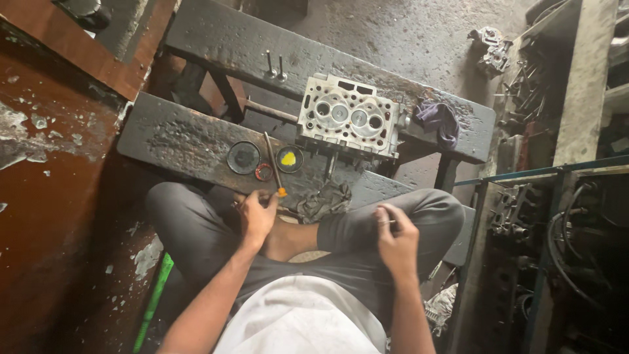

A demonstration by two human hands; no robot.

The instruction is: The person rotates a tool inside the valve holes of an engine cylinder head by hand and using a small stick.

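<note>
valve stick is lying lengthwise away from the left hand, whose fingers are pinching its orange end; right hand is pinching a small pin.

Dim, flat daylight falls from about twelve o'clock, brightest on the concrete floor. Shadows are soft. Corners at three and nine o'clock sink murky; edges bow slightly, and detail is soft throughout.

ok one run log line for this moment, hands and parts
left hand: grips thin tool by orange end | right hand: pinches small thin piece | cylinder head: on dark bench | yellow-filled tin: beside tool
</note>
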